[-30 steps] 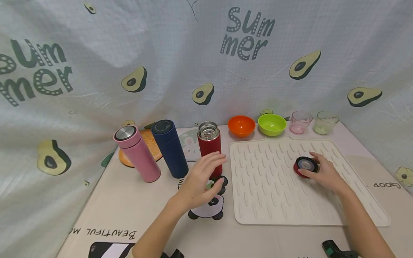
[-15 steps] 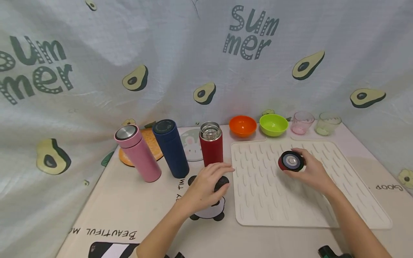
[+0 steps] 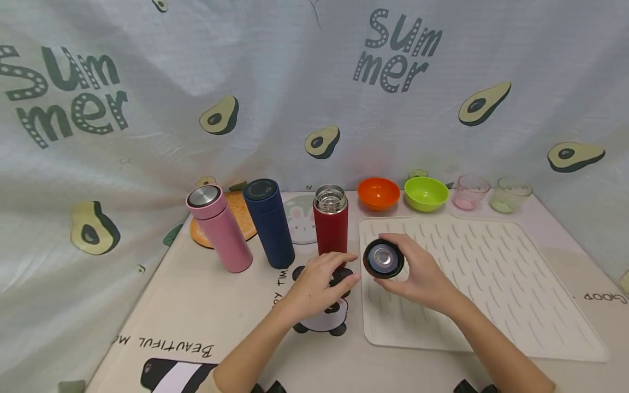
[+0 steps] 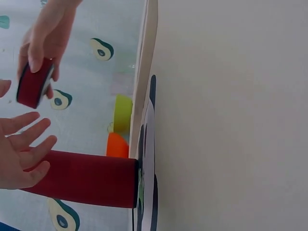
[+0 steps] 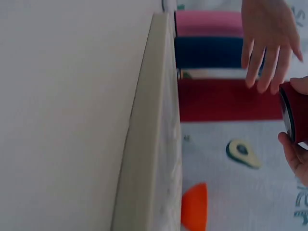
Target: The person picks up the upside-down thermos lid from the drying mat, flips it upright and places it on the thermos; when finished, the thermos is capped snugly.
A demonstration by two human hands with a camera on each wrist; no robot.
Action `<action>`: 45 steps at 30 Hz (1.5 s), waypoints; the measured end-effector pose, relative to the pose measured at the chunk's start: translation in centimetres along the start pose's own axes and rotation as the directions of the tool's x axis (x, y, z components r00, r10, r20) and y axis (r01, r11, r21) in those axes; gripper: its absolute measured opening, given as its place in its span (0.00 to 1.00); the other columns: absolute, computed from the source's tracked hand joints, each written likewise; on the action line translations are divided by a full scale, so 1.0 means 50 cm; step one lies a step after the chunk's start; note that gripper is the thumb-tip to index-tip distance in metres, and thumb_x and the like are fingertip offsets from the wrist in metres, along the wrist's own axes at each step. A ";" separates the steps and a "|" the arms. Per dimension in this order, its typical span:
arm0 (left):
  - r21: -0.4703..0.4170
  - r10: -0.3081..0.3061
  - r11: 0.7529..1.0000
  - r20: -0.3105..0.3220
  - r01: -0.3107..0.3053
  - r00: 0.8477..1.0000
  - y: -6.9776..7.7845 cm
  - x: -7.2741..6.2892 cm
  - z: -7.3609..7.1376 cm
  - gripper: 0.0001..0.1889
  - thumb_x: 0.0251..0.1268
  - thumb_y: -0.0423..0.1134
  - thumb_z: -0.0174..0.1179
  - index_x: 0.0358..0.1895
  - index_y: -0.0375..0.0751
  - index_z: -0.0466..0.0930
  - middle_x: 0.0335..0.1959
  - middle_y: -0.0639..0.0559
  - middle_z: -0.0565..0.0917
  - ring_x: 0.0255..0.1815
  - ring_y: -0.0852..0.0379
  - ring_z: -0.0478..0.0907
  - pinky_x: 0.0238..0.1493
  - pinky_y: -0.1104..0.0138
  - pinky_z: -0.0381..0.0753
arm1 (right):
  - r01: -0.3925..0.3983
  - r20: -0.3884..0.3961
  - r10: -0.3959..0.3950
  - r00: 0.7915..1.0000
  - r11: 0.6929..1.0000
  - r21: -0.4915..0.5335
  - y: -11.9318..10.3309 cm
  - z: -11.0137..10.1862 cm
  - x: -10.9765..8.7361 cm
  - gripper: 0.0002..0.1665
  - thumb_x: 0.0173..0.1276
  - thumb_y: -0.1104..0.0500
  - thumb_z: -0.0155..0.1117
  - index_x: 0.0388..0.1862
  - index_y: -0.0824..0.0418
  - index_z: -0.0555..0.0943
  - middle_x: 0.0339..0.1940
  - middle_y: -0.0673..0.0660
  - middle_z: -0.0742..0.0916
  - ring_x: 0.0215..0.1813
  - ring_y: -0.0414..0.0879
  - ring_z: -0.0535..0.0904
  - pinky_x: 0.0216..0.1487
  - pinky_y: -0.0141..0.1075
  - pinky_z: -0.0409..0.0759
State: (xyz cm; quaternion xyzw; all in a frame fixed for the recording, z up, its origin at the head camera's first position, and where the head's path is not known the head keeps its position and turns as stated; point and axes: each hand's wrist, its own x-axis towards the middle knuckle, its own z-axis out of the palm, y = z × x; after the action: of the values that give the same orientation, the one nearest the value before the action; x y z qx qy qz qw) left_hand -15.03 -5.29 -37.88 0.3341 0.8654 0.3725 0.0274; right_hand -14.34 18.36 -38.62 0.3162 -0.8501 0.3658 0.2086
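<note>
My right hand (image 3: 425,275) pinches a red bottle lid (image 3: 384,258) with a black rim, thumb on one side and fingers on the other. Its grey round inner face points towards the head camera. Close by on the left, my left hand (image 3: 316,286) holds nothing, its fingers relaxed and slightly bent. Behind that hand a red thermos bottle (image 3: 331,226) stands upright without a lid, its steel mouth showing. In the left wrist view, the lid (image 4: 34,85) is held above table height, apart from the left fingers. Whether those fingers touch the bottle I cannot tell.
Left of the red thermos stand a navy bottle (image 3: 270,226) and a pink bottle (image 3: 220,232), both lidded. An orange bowl (image 3: 378,194), a green bowl (image 3: 426,195) and two glass cups (image 3: 470,194) line the back. A cream ridged mat (image 3: 491,305) lies at right.
My right hand has lifted the lid off the mat and carried it left, towards my left hand. My left hand has dropped slightly in front of the red thermos.
</note>
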 end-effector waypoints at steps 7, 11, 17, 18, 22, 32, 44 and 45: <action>-0.352 -0.150 0.923 0.046 0.157 0.988 -0.003 0.005 -0.009 0.21 0.64 0.50 0.54 0.55 0.41 0.72 0.46 0.51 0.80 0.51 0.52 0.74 0.49 0.61 0.75 | 0.065 0.022 -0.068 0.997 0.994 0.090 -0.039 0.035 0.032 0.45 0.42 0.65 0.77 0.61 0.63 0.67 0.54 0.55 0.76 0.54 0.45 0.72 0.56 0.29 0.69; -0.402 -0.196 0.894 0.042 0.197 0.980 -0.004 0.008 -0.010 0.19 0.62 0.50 0.57 0.50 0.41 0.74 0.44 0.51 0.81 0.50 0.53 0.75 0.46 0.62 0.76 | 0.095 0.028 -0.100 0.995 0.986 0.136 -0.047 0.053 0.042 0.44 0.42 0.67 0.76 0.60 0.66 0.67 0.55 0.58 0.75 0.55 0.47 0.71 0.57 0.31 0.69; -0.390 -0.182 0.909 -0.053 0.148 0.982 -0.003 0.005 -0.009 0.19 0.60 0.49 0.60 0.49 0.42 0.75 0.42 0.52 0.81 0.47 0.54 0.77 0.43 0.65 0.78 | 0.086 0.039 -0.094 0.995 0.982 0.166 -0.059 0.062 0.044 0.46 0.44 0.66 0.76 0.63 0.65 0.64 0.58 0.59 0.73 0.59 0.47 0.68 0.58 0.32 0.68; -0.378 -0.172 0.917 -0.079 0.130 0.982 -0.002 0.004 -0.010 0.19 0.59 0.49 0.60 0.49 0.43 0.76 0.41 0.54 0.82 0.46 0.55 0.77 0.43 0.65 0.78 | 0.084 0.034 -0.091 0.995 0.981 0.177 -0.061 0.060 0.044 0.47 0.44 0.65 0.76 0.63 0.64 0.64 0.59 0.59 0.73 0.59 0.47 0.68 0.58 0.32 0.68; -0.311 -0.105 0.950 -0.213 0.035 0.971 -0.001 0.001 -0.015 0.19 0.56 0.48 0.64 0.49 0.47 0.76 0.38 0.58 0.83 0.43 0.59 0.76 0.42 0.60 0.75 | 0.079 0.007 -0.082 0.997 0.981 0.178 -0.066 0.046 0.046 0.49 0.41 0.65 0.78 0.63 0.65 0.64 0.58 0.59 0.74 0.56 0.47 0.70 0.55 0.33 0.71; 0.153 0.323 0.946 -0.536 -0.287 0.780 -0.004 0.001 -0.038 0.22 0.42 0.30 0.71 0.46 0.43 0.78 0.47 0.51 0.81 0.59 0.54 0.68 0.54 0.55 0.65 | -0.016 0.017 0.011 1.000 0.952 0.306 -0.076 0.025 0.053 0.48 0.45 0.70 0.73 0.65 0.65 0.61 0.59 0.59 0.74 0.57 0.46 0.70 0.52 0.35 0.72; 0.506 0.661 0.741 -0.439 -0.441 0.608 -0.002 0.004 -0.042 0.21 0.42 0.29 0.69 0.45 0.46 0.80 0.47 0.50 0.80 0.56 0.48 0.70 0.48 0.58 0.68 | -0.109 0.116 0.061 0.991 0.877 0.468 -0.065 0.042 0.044 0.45 0.50 0.67 0.70 0.67 0.60 0.60 0.60 0.53 0.73 0.58 0.47 0.69 0.60 0.36 0.67; 0.519 0.676 0.727 -0.425 -0.450 0.601 -0.002 0.005 -0.041 0.21 0.43 0.29 0.69 0.45 0.47 0.80 0.47 0.50 0.80 0.56 0.48 0.70 0.48 0.58 0.68 | -0.110 0.122 0.058 0.991 0.871 0.479 -0.066 0.043 0.044 0.45 0.50 0.68 0.70 0.67 0.61 0.61 0.60 0.54 0.73 0.59 0.48 0.68 0.61 0.37 0.66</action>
State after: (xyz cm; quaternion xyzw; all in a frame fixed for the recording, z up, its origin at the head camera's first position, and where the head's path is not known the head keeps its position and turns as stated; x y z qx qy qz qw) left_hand -15.88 -6.49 -36.44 0.4603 0.7272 0.2805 -0.4249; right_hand -13.90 14.16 -37.10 0.3398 -0.7540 0.5587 0.0621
